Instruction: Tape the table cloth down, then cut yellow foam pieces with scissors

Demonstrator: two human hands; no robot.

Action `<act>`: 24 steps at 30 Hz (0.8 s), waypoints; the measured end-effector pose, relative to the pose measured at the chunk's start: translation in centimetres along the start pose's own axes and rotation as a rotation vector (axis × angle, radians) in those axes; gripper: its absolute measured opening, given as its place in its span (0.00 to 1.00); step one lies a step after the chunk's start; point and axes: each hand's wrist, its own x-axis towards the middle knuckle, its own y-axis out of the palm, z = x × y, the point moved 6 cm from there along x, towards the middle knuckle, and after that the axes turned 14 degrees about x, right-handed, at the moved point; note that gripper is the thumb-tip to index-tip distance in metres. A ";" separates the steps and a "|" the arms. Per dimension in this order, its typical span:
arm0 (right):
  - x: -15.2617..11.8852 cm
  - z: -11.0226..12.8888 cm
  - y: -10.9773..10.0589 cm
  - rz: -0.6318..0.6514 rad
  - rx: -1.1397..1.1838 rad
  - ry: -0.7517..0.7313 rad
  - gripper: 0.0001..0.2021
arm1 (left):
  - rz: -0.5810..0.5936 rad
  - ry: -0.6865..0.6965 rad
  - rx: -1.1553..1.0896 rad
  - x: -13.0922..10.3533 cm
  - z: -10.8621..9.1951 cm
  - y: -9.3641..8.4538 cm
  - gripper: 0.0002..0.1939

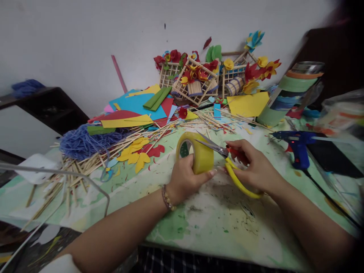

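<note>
My left hand [187, 178] grips a wide roll of yellowish clear packing tape [205, 156], fingers inside its core and the thumb stretched along the lower edge. Scissors [243, 184] with yellow and red handles are in my right hand [253, 163]. Their metal blades are parted and point left, overlapping the upper right side of the roll in view. Whether the blades touch the tape I cannot tell. Both hands are just above the patterned tablecloth [210, 231], near the table's middle.
Stick frames with paper flowers [195, 81] stand against the wall. Blue yarn [85, 142], thin sticks [133, 140], coloured paper [136, 102] and yellow petals [136, 149] lie left. To the right are a green flask [281, 98] and a blue glue gun [300, 149] with its cord.
</note>
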 end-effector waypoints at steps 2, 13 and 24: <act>0.2 -0.3 -0.5 -0.036 -0.020 0.011 0.30 | -0.005 -0.039 -0.122 0.1 0.3 -0.1 0.19; 0.1 0.4 -2.2 -0.052 -0.162 -0.147 0.32 | -0.020 -0.060 -0.155 0.1 0.1 -0.5 0.19; 0.1 1.0 -2.5 -0.051 -0.214 -0.237 0.29 | 0.008 -0.009 -0.065 0.1 0.2 -0.3 0.20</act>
